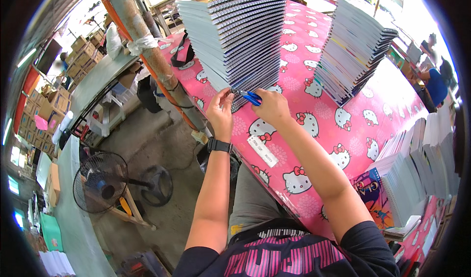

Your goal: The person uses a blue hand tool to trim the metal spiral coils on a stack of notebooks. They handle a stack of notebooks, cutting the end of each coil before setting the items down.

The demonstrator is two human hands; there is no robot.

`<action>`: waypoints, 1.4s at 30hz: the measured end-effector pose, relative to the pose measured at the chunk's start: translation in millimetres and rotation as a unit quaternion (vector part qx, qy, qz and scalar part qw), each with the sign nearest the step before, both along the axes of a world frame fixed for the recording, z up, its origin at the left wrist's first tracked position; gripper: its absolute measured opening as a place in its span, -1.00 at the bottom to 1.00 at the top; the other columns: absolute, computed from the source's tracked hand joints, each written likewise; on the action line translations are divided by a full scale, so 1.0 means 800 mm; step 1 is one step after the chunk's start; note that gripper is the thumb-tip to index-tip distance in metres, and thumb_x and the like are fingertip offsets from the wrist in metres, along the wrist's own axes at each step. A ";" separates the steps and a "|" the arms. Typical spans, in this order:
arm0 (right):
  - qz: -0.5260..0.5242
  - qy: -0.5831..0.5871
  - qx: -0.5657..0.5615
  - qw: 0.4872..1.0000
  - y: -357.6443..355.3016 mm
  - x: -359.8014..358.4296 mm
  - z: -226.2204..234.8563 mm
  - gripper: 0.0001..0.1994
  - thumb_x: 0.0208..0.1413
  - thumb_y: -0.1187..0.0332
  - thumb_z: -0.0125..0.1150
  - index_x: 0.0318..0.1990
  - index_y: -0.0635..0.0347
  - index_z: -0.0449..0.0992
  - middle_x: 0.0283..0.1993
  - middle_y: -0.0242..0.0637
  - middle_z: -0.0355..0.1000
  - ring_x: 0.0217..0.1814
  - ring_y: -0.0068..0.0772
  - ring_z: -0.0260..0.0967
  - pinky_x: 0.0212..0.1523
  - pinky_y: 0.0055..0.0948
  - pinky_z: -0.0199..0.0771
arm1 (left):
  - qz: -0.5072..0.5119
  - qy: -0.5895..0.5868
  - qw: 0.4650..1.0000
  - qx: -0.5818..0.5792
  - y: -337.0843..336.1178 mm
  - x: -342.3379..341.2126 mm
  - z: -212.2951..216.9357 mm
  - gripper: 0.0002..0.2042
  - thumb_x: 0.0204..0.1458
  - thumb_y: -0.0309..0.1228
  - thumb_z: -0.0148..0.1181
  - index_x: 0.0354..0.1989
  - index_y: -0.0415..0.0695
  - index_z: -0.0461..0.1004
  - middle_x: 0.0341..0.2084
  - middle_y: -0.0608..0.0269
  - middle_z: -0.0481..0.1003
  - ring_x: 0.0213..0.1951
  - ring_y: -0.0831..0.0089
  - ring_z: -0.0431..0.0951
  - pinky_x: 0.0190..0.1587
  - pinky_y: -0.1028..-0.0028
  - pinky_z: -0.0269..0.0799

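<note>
A tall stack of spiral notebooks point(235, 29) stands on a pink cartoon-cat tablecloth point(314, 130). My left hand point(221, 113) touches the lowest notebooks at the near corner of the stack, fingers pinched on the edge. My right hand point(270, 105) grips a blue-handled tool point(252, 98), its tip at the wire binding of the bottom notebook. A black watch point(219, 145) is on my left wrist.
A second notebook stack point(351, 46) stands to the right, with more stacks point(422, 164) at the right edge. A white label strip point(261, 151) lies on the cloth. A floor fan point(100, 182), cardboard boxes point(83, 51) and a rusty post point(147, 46) are left. Other people sit far right.
</note>
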State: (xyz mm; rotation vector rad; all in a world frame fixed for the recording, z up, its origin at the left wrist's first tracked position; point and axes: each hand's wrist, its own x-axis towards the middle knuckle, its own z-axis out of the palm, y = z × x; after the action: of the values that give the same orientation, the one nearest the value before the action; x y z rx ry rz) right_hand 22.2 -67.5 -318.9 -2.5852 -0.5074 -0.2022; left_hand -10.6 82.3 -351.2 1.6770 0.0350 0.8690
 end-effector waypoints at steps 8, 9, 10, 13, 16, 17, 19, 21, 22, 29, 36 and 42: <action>0.010 -0.178 0.023 0.984 0.003 0.003 -0.022 -0.71 -0.22 0.26 0.26 -0.30 0.20 0.47 -0.37 -0.12 0.47 -0.26 -0.05 0.45 -0.21 -0.14 0.43 | 0.010 0.023 1.000 0.001 0.003 0.001 -0.003 -0.77 0.08 -0.40 0.19 -0.15 -0.29 0.51 -0.32 0.21 0.55 -0.28 0.50 0.51 -0.20 0.51 0.43; 0.012 -0.134 0.026 0.991 0.002 0.004 -0.021 -0.71 -0.22 0.26 0.26 -0.31 0.20 0.47 -0.37 -0.13 0.47 -0.26 -0.05 0.45 -0.21 -0.14 0.43 | 0.009 0.026 1.000 0.008 0.002 0.002 -0.002 -0.77 0.08 -0.40 0.19 -0.15 -0.29 0.51 -0.32 0.21 0.56 -0.28 0.50 0.52 -0.19 0.51 0.43; 0.016 -0.089 0.029 0.996 0.002 0.004 -0.019 -0.71 -0.22 0.26 0.25 -0.31 0.20 0.47 -0.37 -0.13 0.47 -0.26 -0.05 0.45 -0.22 -0.14 0.43 | 0.012 0.029 0.999 0.014 0.004 0.002 -0.003 -0.76 0.08 -0.40 0.19 -0.15 -0.29 0.51 -0.32 0.21 0.56 -0.27 0.50 0.52 -0.19 0.51 0.43; 0.012 -0.029 0.031 0.999 0.002 0.001 -0.014 -0.73 -0.21 0.26 0.25 -0.33 0.20 0.47 -0.38 -0.12 0.47 -0.28 -0.03 0.45 -0.23 -0.13 0.43 | 0.010 0.027 0.999 0.013 0.008 0.003 -0.005 -0.76 0.08 -0.40 0.19 -0.14 -0.29 0.51 -0.31 0.21 0.56 -0.26 0.49 0.52 -0.19 0.51 0.43; -0.003 0.001 0.027 1.000 -0.003 -0.003 -0.009 -0.72 -0.21 0.25 0.24 -0.33 0.19 0.46 -0.36 -0.14 0.47 -0.24 -0.06 0.44 -0.20 -0.14 0.43 | 0.012 0.021 1.000 0.013 0.010 0.002 -0.009 -0.76 0.09 -0.41 0.18 -0.13 -0.30 0.49 -0.30 0.21 0.55 -0.26 0.49 0.52 -0.18 0.51 0.42; -0.009 0.013 0.026 1.000 -0.005 -0.004 -0.008 -0.71 -0.22 0.25 0.24 -0.32 0.18 0.46 -0.34 -0.15 0.46 -0.22 -0.07 0.44 -0.19 -0.15 0.42 | 0.013 0.019 1.000 0.015 0.010 0.001 -0.010 -0.76 0.09 -0.42 0.18 -0.13 -0.30 0.49 -0.29 0.21 0.55 -0.26 0.49 0.52 -0.18 0.52 0.42; -0.003 -0.066 0.012 0.998 -0.003 -0.003 -0.014 -0.69 -0.22 0.25 0.24 -0.29 0.17 0.45 -0.31 -0.19 0.46 -0.16 -0.12 0.42 -0.16 -0.16 0.40 | 0.020 -0.008 1.000 0.003 0.010 0.005 -0.015 -0.78 0.07 -0.43 0.19 -0.15 -0.29 0.50 -0.31 0.18 0.55 -0.30 0.48 0.52 -0.24 0.50 0.44; 0.000 -0.095 -0.013 0.995 0.000 0.000 -0.020 -0.68 -0.23 0.25 0.24 -0.26 0.17 0.45 -0.28 -0.21 0.45 -0.11 -0.16 0.40 -0.14 -0.17 0.38 | 0.024 -0.038 0.999 0.005 0.013 0.009 -0.021 -0.79 0.07 -0.46 0.19 -0.16 -0.30 0.49 -0.29 0.15 0.54 -0.30 0.45 0.54 -0.25 0.49 0.45; 0.001 -0.084 -0.030 0.996 0.002 0.000 -0.021 -0.67 -0.23 0.25 0.24 -0.25 0.16 0.44 -0.27 -0.22 0.44 -0.09 -0.18 0.39 -0.13 -0.17 0.37 | 0.028 -0.038 0.999 0.013 0.012 0.010 -0.022 -0.79 0.07 -0.46 0.19 -0.16 -0.30 0.49 -0.29 0.15 0.54 -0.29 0.45 0.54 -0.24 0.49 0.45; 0.017 -0.075 -0.034 0.996 0.003 0.002 -0.022 -0.66 -0.26 0.28 0.30 -0.26 0.20 0.46 -0.31 -0.21 0.47 -0.16 -0.18 0.45 -0.14 -0.20 0.42 | 0.029 -0.016 0.999 0.033 0.010 0.008 -0.028 -0.80 0.05 -0.47 0.20 -0.17 -0.30 0.49 -0.29 0.16 0.54 -0.29 0.45 0.55 -0.25 0.48 0.46; 0.071 -0.041 -0.006 0.997 -0.007 0.020 -0.019 -0.76 -0.24 0.32 0.22 -0.35 0.20 0.50 -0.47 -0.08 0.47 -0.36 -0.03 0.48 -0.30 -0.16 0.48 | 0.012 -0.006 1.000 0.022 0.011 0.010 -0.032 -0.80 0.05 -0.50 0.20 -0.17 -0.31 0.48 -0.29 0.18 0.54 -0.29 0.47 0.54 -0.24 0.50 0.45; 0.075 -0.040 -0.042 0.995 -0.016 0.019 -0.011 -0.70 -0.22 0.27 0.24 -0.28 0.18 0.50 -0.38 -0.17 0.49 -0.24 -0.12 0.48 -0.24 -0.17 0.47 | 0.010 -0.014 1.000 0.006 0.018 0.009 -0.032 -0.80 0.07 -0.51 0.18 -0.15 -0.33 0.44 -0.28 0.18 0.52 -0.27 0.49 0.52 -0.22 0.50 0.45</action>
State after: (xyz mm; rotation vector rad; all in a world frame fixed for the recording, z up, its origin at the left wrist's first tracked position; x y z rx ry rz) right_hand 37.7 -80.0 -327.3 -2.6143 -0.7511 -0.2379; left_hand -3.2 96.7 -377.1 1.6782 0.0266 0.9094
